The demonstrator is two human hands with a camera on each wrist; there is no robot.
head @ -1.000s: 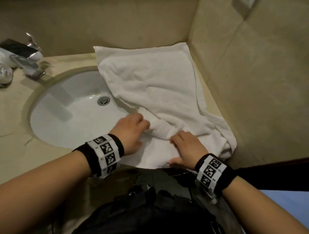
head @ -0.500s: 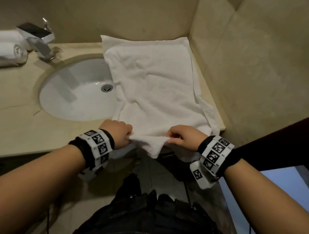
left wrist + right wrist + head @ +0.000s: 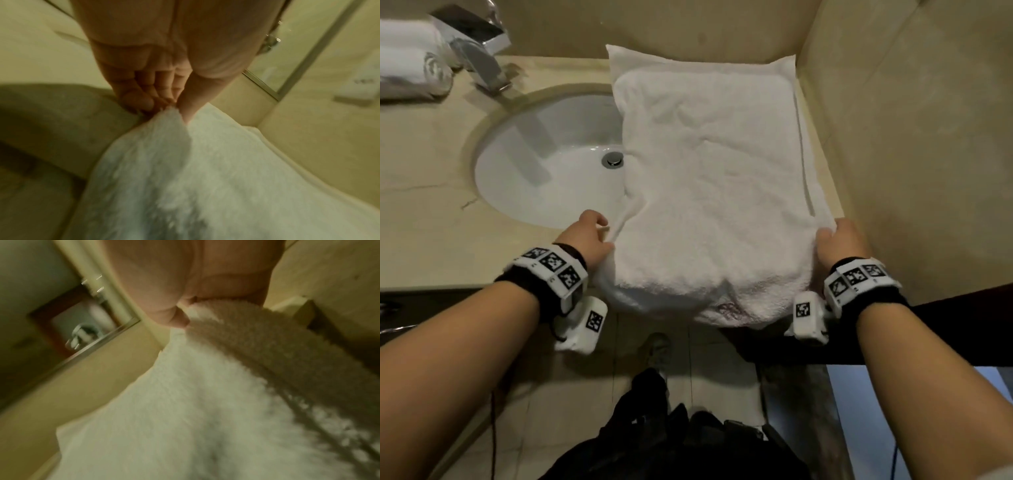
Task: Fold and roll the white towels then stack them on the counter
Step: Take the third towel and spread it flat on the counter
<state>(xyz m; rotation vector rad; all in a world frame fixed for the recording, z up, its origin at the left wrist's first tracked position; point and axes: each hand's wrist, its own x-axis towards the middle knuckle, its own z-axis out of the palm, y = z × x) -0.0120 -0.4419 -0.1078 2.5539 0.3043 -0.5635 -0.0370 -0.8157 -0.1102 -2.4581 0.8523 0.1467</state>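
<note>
A white towel (image 3: pixel 709 164) lies spread over the right part of the beige counter (image 3: pixel 424 192), its left side over the sink and its near end hanging off the counter's front edge. My left hand (image 3: pixel 589 240) pinches the towel's near left edge (image 3: pixel 172 116) between thumb and curled fingers. My right hand (image 3: pixel 839 240) grips the near right edge, where the towel (image 3: pixel 205 402) bunches under the thumb. Rolled white towels (image 3: pixel 410 61) lie at the counter's far left.
An oval white sink (image 3: pixel 544 171) with a metal drain (image 3: pixel 613 160) sits left of the towel. A chrome faucet (image 3: pixel 479 51) stands behind it. Tiled walls (image 3: pixel 911 137) close the back and right. Dark clothing and the floor lie below the counter edge.
Both hands have moved apart from the towel's near middle to its left and right edges. The near part of the towel is now stretched wide and flatter.
</note>
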